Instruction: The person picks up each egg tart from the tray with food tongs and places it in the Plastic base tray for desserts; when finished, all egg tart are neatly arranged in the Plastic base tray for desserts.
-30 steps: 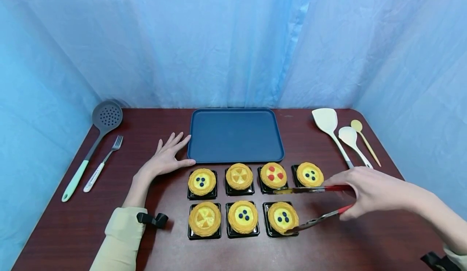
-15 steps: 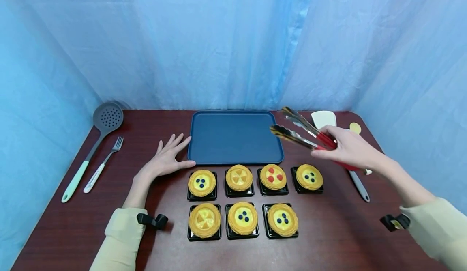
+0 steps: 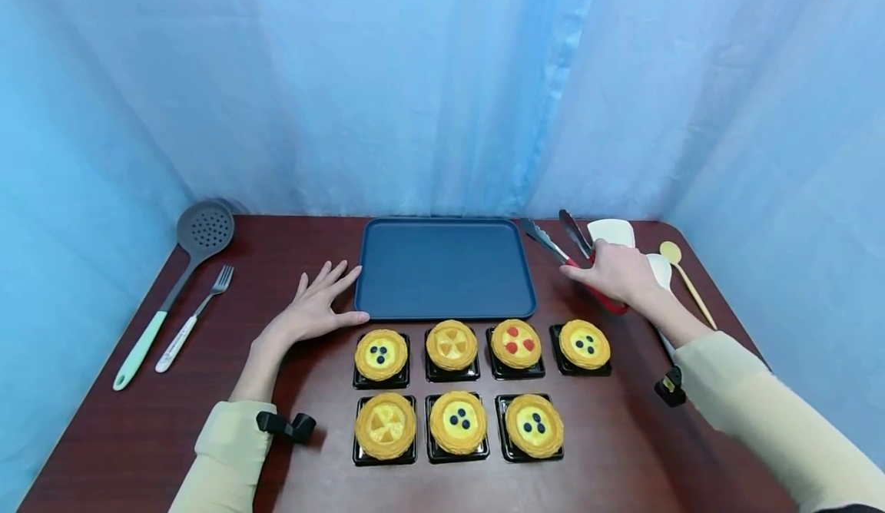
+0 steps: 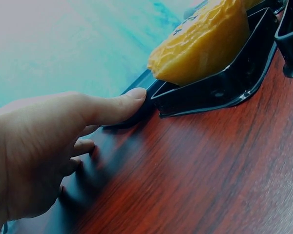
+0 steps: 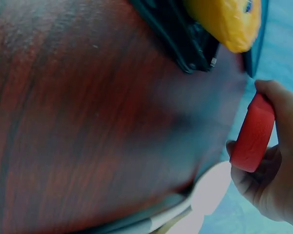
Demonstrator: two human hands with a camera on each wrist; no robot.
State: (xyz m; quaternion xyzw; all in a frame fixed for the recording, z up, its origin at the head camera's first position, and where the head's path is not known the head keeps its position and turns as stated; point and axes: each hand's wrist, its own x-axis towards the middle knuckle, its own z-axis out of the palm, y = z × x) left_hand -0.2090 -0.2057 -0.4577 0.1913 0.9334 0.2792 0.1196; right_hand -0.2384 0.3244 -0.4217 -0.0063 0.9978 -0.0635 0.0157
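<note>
My right hand (image 3: 618, 271) grips red-handled tongs (image 3: 605, 301) between the tray and the white spatula, their metal arms apart with nothing between them. In the right wrist view, thumb and fingers wrap the red handle (image 5: 254, 134). My left hand (image 3: 318, 309) has its fingers spread at the left edge of a blue tray (image 3: 448, 316). Its thumb (image 4: 115, 108) is near the front-left corner. In front of the tray stand two rows of tarts in black plastic holders, among them a blueberry tart (image 3: 381, 355), an orange-topped tart (image 3: 452, 345) and a strawberry tart (image 3: 515, 343).
A grey skimmer (image 3: 205, 229) and a fork (image 3: 197, 317) lie on the left. On the right are a white spatula (image 3: 611, 232), a white ladle (image 3: 661, 269) and a yellow spoon (image 3: 671, 252). Blue curtains (image 3: 442, 91) close off the back and sides.
My right hand has carried the tongs from the right-hand tarts to the back, beside the tray's right edge. My left hand has kept its place at the tray. The tarts have not moved.
</note>
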